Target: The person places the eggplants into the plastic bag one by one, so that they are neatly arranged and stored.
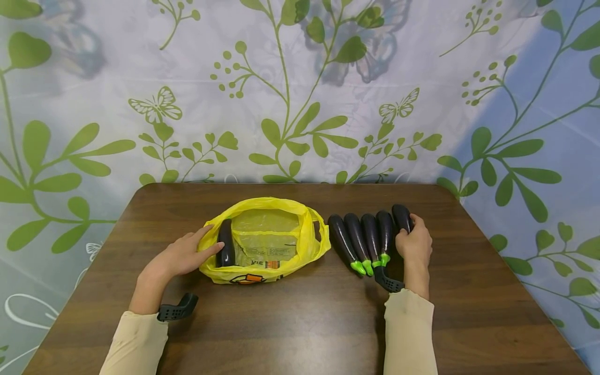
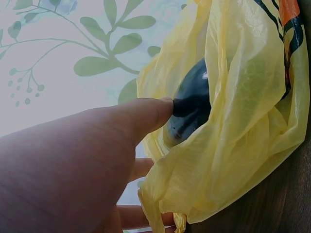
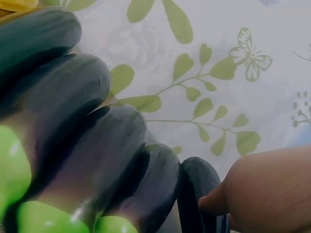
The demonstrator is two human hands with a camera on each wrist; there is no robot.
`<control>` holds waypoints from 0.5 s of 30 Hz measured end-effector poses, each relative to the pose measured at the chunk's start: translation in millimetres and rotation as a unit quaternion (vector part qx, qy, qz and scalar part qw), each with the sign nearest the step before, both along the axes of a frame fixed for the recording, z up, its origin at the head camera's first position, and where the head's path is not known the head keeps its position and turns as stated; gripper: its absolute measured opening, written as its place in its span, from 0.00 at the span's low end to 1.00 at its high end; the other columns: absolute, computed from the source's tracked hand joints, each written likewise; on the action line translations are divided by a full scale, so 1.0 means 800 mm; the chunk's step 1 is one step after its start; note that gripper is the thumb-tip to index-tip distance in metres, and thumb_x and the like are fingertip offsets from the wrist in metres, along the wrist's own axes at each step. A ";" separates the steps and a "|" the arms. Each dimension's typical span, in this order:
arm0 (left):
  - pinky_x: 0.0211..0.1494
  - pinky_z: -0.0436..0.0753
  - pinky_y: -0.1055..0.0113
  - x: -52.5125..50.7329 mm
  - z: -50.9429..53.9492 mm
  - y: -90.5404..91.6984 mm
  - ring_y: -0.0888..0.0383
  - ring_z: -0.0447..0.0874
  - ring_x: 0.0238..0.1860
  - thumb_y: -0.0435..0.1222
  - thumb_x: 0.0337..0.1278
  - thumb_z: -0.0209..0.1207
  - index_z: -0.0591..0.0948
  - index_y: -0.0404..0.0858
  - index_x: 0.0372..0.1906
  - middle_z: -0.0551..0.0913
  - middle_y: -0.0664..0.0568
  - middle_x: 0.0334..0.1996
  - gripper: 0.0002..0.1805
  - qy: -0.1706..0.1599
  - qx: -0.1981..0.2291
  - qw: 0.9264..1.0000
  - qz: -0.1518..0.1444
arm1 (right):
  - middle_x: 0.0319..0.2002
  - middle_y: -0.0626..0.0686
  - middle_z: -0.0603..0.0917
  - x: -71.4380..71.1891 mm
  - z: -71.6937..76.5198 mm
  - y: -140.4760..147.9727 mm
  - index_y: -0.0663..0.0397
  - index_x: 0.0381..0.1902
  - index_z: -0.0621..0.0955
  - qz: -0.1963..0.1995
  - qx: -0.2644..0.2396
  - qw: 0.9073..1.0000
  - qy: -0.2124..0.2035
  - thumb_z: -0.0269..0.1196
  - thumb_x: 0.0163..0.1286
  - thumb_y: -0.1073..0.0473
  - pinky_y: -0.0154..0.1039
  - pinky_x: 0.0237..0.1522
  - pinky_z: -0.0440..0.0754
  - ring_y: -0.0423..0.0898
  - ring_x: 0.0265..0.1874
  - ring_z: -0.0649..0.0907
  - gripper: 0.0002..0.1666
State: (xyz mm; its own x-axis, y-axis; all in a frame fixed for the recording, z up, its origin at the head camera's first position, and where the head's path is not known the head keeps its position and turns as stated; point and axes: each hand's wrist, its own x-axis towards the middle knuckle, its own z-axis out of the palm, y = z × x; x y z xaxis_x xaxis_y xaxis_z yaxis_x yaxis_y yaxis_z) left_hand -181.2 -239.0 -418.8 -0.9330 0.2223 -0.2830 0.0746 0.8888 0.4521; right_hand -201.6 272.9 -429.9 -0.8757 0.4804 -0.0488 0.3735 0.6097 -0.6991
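Note:
A yellow plastic bag (image 1: 309, 247) lies on the table with its mouth spread wide, printed inside and on the front. Inside it, along the left wall, is a dark eggplant (image 1: 226, 239). My left hand (image 1: 183, 254) holds the bag's left rim, thumb inside against that eggplant (image 2: 192, 104) and fingers outside the plastic. To the right of the bag, several eggplants (image 1: 358, 234) with bright green caps lie side by side. My right hand (image 1: 415, 244) grips the rightmost eggplant (image 1: 401, 216) from its right side, its lower end hidden by the hand.
The brown wooden table (image 1: 290, 333) has rounded far corners. Right behind it hangs a patterned cloth (image 1: 290, 94) with green leaves and butterflies. The bag's looped handle (image 1: 324, 232) reaches close to the leftmost eggplant of the row.

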 end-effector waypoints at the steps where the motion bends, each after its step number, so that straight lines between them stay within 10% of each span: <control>1: 0.67 0.66 0.26 0.000 0.000 0.000 0.21 0.59 0.72 0.66 0.72 0.47 0.53 0.32 0.82 0.59 0.21 0.74 0.51 0.000 0.000 1.000 0.000 | 0.73 0.73 0.68 0.000 0.001 0.000 0.58 0.81 0.58 0.001 0.002 1.000 0.002 0.48 0.78 0.61 0.70 0.69 0.63 0.73 0.69 0.68 0.36; 15: 0.67 0.65 0.26 0.000 0.001 0.001 0.21 0.59 0.72 0.66 0.73 0.46 0.53 0.32 0.82 0.59 0.20 0.74 0.51 -0.003 -0.001 1.000 0.001 | 0.73 0.72 0.68 0.002 0.010 0.000 0.57 0.81 0.59 -0.004 0.008 1.000 0.021 0.48 0.78 0.63 0.70 0.67 0.66 0.73 0.68 0.70 0.35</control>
